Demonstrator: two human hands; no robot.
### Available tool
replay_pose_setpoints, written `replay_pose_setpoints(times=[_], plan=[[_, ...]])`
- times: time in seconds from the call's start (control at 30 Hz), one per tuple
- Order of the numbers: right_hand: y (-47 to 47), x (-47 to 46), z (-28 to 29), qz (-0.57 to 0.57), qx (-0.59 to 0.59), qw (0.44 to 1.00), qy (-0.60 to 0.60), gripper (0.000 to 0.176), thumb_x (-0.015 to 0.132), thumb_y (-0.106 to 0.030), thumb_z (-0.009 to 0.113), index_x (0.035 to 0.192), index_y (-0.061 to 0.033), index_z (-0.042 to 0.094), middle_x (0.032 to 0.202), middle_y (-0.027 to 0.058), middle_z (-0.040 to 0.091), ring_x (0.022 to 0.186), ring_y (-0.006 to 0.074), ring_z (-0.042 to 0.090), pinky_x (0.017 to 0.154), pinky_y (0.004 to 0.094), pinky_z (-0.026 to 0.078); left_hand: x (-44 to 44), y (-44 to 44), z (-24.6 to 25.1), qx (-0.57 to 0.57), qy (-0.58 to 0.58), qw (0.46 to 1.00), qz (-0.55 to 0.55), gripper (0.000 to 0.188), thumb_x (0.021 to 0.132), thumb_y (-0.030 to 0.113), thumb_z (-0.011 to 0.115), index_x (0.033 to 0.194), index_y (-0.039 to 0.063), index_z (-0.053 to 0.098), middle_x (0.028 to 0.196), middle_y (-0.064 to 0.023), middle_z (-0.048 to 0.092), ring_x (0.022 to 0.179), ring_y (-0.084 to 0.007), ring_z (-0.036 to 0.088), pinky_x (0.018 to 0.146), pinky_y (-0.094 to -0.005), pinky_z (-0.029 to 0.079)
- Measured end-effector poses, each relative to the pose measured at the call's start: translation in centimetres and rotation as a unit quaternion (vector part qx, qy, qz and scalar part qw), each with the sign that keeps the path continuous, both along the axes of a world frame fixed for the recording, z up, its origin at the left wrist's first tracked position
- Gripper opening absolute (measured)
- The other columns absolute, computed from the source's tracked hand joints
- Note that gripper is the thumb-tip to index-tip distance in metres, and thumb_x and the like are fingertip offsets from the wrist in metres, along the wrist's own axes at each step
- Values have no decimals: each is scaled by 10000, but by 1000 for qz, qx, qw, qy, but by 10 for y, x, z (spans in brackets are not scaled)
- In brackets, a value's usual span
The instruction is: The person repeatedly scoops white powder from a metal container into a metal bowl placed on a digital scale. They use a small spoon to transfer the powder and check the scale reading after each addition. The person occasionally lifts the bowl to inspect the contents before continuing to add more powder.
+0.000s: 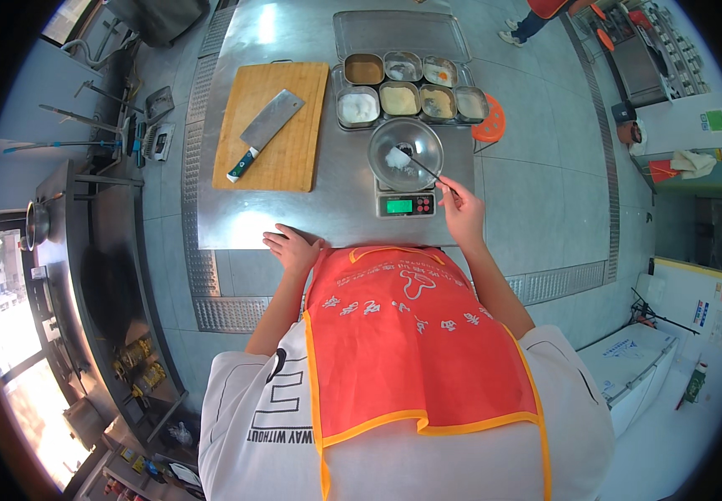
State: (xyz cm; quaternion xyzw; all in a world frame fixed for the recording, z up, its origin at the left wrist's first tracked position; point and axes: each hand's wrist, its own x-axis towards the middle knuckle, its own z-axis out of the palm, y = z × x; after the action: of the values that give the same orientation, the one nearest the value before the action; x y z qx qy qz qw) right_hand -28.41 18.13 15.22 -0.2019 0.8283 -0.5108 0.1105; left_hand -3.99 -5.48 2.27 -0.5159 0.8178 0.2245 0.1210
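My right hand (pixel 463 213) grips the thin handle of a spoon (pixel 427 169), whose head is down inside a metal mixing bowl (pixel 378 164). White powder (pixel 397 158) lies in the bowl beside the spoon's head. Under the bowl is a digital kitchen scale (pixel 407 205) with a lit green display. My left hand (pixel 292 247) rests at the front edge of the steel table (pixel 348 219), fingers spread, holding nothing. Just beyond the bowl, several square metal containers (pixel 358 106) of powders and seasonings sit in a metal tray (pixel 334 81).
A wooden cutting board (pixel 273 156) on the table's left carries a cleaver (pixel 273 117). The tray's lid (pixel 402 36) is at the far side. An orange stool (pixel 489 119) stands by the right edge. Another person's legs (pixel 530 26) show at the upper right.
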Motion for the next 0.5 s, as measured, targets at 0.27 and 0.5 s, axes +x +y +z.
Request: replay_pose_setpoints(times=[0.27, 0.5], plan=[[0, -3, -2, 8, 11, 1000, -14, 239, 969, -103, 557, 1166, -11, 658, 992, 91, 729, 658, 69, 607, 582, 211, 483, 0, -1, -6, -6, -4, 1000, -6, 1270, 695, 497, 809, 1442, -151, 11, 1405, -529, -17, 1349, -653, 3, 1114, -626, 135], [-2, -6, -2, 8, 26, 1000, 0, 238, 971, -115, 560, 1164, -13, 657, 969, 85, 732, 633, 71, 591, 587, 216, 485, -1, 0, -4, -1, -4, 1000, 1, 1267, 697, 488, 811, 1442, -152, 10, 1410, -523, -23, 1352, -650, -7, 1113, -628, 125]])
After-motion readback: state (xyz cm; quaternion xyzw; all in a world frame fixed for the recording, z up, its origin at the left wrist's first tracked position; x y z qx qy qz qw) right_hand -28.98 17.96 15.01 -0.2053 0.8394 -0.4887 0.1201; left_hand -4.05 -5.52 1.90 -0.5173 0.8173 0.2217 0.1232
